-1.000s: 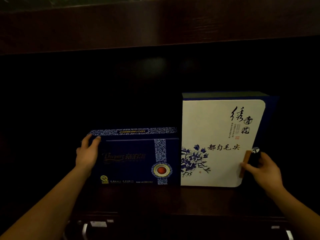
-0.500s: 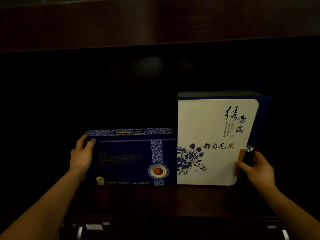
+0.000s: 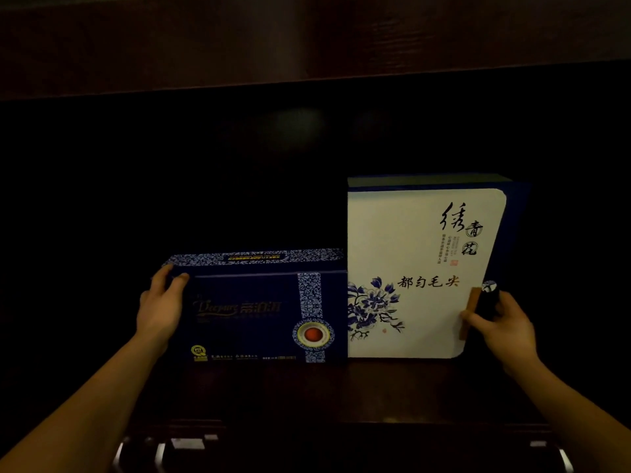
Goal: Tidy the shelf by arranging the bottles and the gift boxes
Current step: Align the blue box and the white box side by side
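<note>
Two gift boxes stand upright on the shelf, sides touching. The left hand curls its fingers over the blue box at its top-left corner. The right hand pinches the right edge of the white box. I'd push low and evenly to bring the fronts flush without tipping the taller one.

Left hand bare, right hand bare, wrists bare just behind both hands, left forearm uncovered back to edge of view, right forearm likewise uncovered, dim light, finer surface detail not resolvable.
</note>
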